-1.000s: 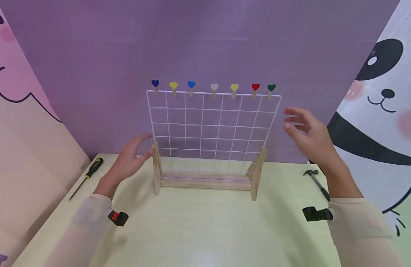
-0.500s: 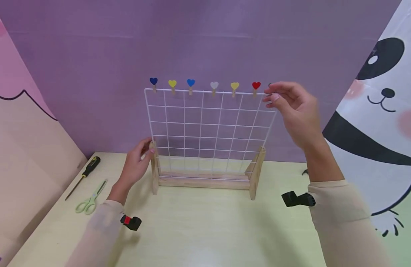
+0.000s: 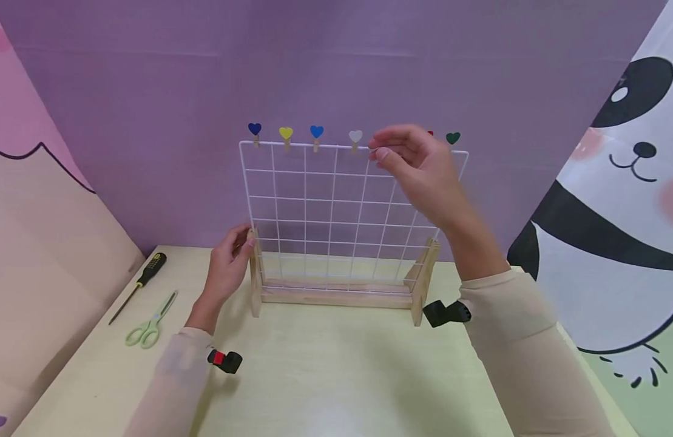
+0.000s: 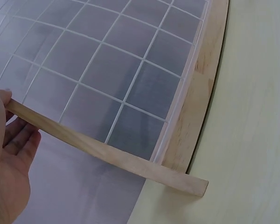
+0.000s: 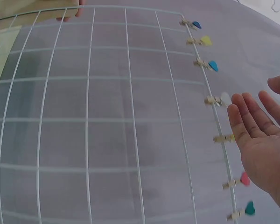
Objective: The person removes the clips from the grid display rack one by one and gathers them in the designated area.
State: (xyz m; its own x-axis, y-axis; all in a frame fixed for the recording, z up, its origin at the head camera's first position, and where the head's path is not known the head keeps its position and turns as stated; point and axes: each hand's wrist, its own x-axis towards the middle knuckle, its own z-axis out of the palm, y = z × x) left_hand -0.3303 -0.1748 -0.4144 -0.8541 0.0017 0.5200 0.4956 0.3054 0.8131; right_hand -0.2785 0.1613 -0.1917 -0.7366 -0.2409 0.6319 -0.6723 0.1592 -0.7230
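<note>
A white wire grid panel (image 3: 292,144) stands upright in a wooden stand (image 3: 336,298). Heart-topped mini clothespins line its top rail. My left hand (image 3: 227,267) holds the upper end of the stand's left upright (image 4: 107,154), thumb on one side and fingers behind. Up at the rail, my right hand (image 3: 426,176) has its fingertips close to the white heart clothespin (image 3: 355,136). In the right wrist view those fingers are extended, thumb apart, beside the yellow heart clothespin (image 5: 219,138). From the head, this hand hides that clothespin and most of the red one.
At the left of the table (image 3: 314,376) lie a screwdriver (image 3: 152,270) and green scissors (image 3: 148,328). A purple backdrop (image 3: 336,73) rises behind the grid. The green heart clothespin (image 3: 453,138) sits at the rail's right end.
My right hand has come in from the right and moved left along the rail, past the green and red clothespins. My left hand has closed onto the left upright.
</note>
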